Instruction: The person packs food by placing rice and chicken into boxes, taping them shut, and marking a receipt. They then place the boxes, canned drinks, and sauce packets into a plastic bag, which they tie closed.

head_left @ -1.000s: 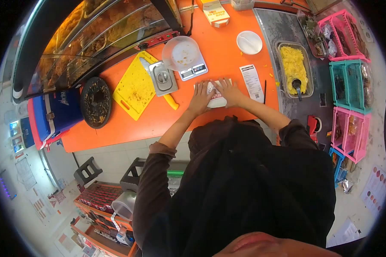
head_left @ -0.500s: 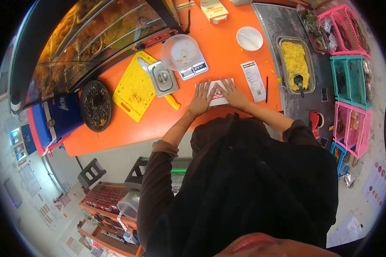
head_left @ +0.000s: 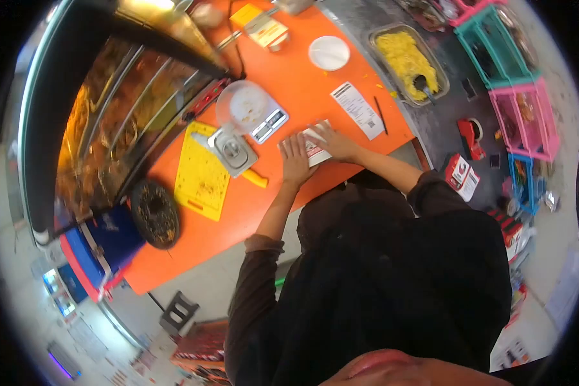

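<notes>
A flat white paper food packet (head_left: 314,156) with red print lies at the front edge of the orange counter. My left hand (head_left: 296,160) rests on its left side, fingers stretched out. Over its right part lies my right hand (head_left: 334,143), fingers also extended and pressing on the paper. Both hands hide portions of the packet. A printed receipt (head_left: 357,110) and a black pen (head_left: 380,116) lie beyond my right hand. Close to my left hand are a digital kitchen scale (head_left: 269,125) with a clear round tub (head_left: 241,106) on it.
Left of the scale, a lidded steel container (head_left: 233,151) and a yellow-handled knife (head_left: 256,179) sit on a yellow cutting board (head_left: 202,174). A dark round tray (head_left: 155,214) stands by the heated display case (head_left: 128,109). Yellow food fills a tray (head_left: 405,61) at right.
The whole view has turned and shifted, so the counter slants more and the items on it appear further left. Both hands stay on the packet, fingers still stretched.
</notes>
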{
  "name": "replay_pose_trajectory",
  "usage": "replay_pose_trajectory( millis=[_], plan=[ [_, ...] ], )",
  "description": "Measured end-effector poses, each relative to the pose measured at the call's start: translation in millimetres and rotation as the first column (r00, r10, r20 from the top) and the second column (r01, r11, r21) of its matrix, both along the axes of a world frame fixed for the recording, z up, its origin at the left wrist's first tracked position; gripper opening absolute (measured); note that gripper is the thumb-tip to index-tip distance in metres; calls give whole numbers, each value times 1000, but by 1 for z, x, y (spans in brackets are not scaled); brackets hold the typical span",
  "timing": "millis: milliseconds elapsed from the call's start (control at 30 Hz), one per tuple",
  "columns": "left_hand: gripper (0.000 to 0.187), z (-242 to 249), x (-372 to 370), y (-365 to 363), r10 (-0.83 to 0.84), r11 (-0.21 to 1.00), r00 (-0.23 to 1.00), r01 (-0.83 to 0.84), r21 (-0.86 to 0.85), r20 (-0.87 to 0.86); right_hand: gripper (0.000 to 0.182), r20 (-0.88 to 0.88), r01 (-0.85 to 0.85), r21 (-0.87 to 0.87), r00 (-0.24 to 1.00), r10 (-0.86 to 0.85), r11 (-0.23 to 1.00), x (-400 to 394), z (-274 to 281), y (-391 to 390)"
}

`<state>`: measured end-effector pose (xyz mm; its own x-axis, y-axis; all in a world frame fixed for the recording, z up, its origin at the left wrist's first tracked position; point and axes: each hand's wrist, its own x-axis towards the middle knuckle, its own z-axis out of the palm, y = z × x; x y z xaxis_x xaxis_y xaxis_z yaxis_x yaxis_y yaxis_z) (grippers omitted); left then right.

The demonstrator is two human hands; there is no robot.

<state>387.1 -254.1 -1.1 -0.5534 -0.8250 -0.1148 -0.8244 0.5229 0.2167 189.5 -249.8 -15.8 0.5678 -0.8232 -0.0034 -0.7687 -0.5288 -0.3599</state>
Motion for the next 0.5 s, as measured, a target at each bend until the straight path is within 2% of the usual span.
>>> replay_pose_trajectory(
  millis=[33,67,100,167,200,233,267,300,333,367,400,433,467,500],
  plan=[
    [105,6,-6,-6,-46,999,999,46,-12,-4,109,73,-11,-134,997,21,991,0,9,-5],
    [107,13,-9,-15,-12,995,1000,12,96,0,98,123,-48,99,992,36,994,-10,19,-5],
    [110,18,-12,-21,17,978,1000,-19,206,10,98,113,5,95,994,-16,995,-13,22,1],
    [114,12,-5,-24,-93,991,994,97,92,-48,94,418,19,187,903,-97,982,-39,26,9],
    [114,3,1,-24,-144,988,989,146,52,-38,95,369,98,270,908,-197,958,-63,65,25],
    [114,-7,8,-21,-191,981,981,192,18,-28,86,332,190,292,899,-286,937,-97,75,38],
    [113,-17,14,-20,-183,983,982,182,-39,-46,71,239,362,195,884,-402,911,-138,88,54],
    [113,-22,14,-15,-164,983,984,158,-97,-63,58,155,503,82,846,-510,860,-184,99,75],
    [113,-10,7,-1,-101,989,991,90,-119,-86,37,318,739,-33,646,-693,673,-236,104,108],
    [112,6,-1,11,-25,989,994,9,-145,-109,28,336,878,-20,457,-824,479,-287,103,133],
    [112,13,-10,21,-38,988,993,21,-152,-111,26,371,930,-98,364,-854,354,-352,82,162],
    [113,18,-19,33,22,987,993,-39,-155,-114,25,255,973,-68,230,-939,219,-390,91,194],
    [113,23,-31,45,89,982,989,-107,-155,-119,28,59,992,18,120,-991,121,-437,76,222],
    [113,29,-45,56,94,981,988,-113,-161,-120,30,63,971,36,232,-971,234,-478,49,253]
  ],
)
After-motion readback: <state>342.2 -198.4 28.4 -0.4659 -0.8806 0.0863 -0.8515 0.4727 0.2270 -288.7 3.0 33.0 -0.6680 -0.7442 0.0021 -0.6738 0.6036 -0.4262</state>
